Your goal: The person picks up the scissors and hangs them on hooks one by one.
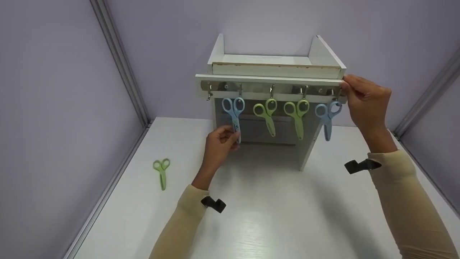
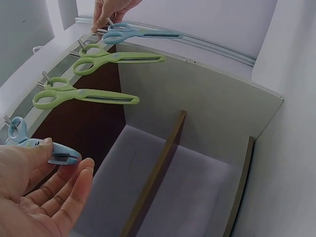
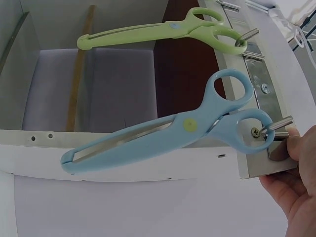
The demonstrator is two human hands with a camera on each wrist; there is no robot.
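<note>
Sleeved forearms reach to a white shelf unit (image 1: pixel 275 70). Left hand (image 1: pixel 220 142) pinches the blade tip of the left blue scissors (image 1: pixel 233 115), hanging at ten o'clock from a hook; keep it steady, I judge, with right hand (image 1: pixel 363 100) gripping the rail end. Only the head view shows loose green scissors (image 1: pixel 161 172) at eight o'clock; the right wrist view shows the right blue scissors (image 3: pixel 187 123) on its peg.
</note>
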